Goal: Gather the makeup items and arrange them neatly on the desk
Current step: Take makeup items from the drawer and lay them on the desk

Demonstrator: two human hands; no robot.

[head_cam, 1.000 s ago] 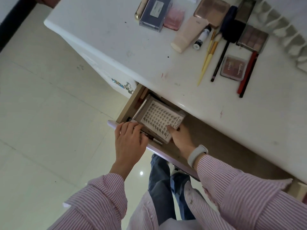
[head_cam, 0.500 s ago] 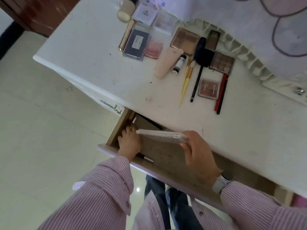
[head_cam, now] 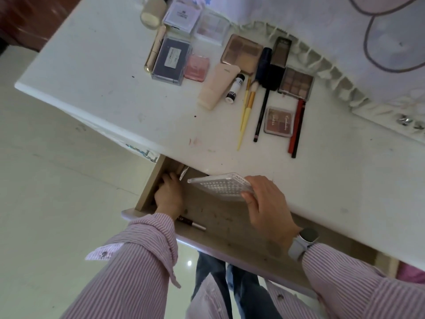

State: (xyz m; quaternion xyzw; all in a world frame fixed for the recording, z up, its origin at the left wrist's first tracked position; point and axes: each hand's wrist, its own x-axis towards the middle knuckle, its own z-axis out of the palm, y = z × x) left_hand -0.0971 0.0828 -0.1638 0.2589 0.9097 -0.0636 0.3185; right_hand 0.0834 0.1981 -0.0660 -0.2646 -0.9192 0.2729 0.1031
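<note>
Near edge: both arms in pink-and-white striped sleeves reach into the open wooden drawer (head_cam: 230, 224) under the white desk (head_cam: 115, 93). Pale grey smartwatch (head_cam: 302, 241) on the right wrist.

Right hand (head_cam: 268, 207) pinches the clear flat plastic false-lash case (head_cam: 220, 186) by its right end, thumb on the near edge, fingers curled over the top. Case is lifted above the drawer, roughly level, its far corner at the desk's front edge.

Left hand (head_cam: 169, 195) is down in the drawer's far-left corner, fingers curled; cannot tell what they hold, if anything. Small silvery item (head_cam: 184, 173) just beyond the knuckles, too blurred to identify. Dark slim pencil with a silver tip (head_cam: 192, 223) lies on the drawer floor beside the left cuff.

On the desk, mid row: yellow-handled brushes (head_cam: 245, 116), black thin pencil (head_cam: 261, 116), small blush-toned square palette (head_cam: 279, 122), red pencil (head_cam: 296, 127) beside a black one.

Farther: beige squeeze tube (head_cam: 217, 87), small white bottle with black cap (head_cam: 234, 88), black-headed brush (head_cam: 272, 74), brown grid eyeshadow palette (head_cam: 295, 82), pink compact (head_cam: 196, 66), dark clear-cased box with a white label (head_cam: 171, 58), gold slim tube (head_cam: 155, 50) touching its left side.

Back row: tan square palette (head_cam: 242, 52), narrow brown compact (head_cam: 281, 50), clear pale-pink palette (head_cam: 211, 27), white labelled box (head_cam: 182, 16), cream cylinder (head_cam: 153, 11).
</note>
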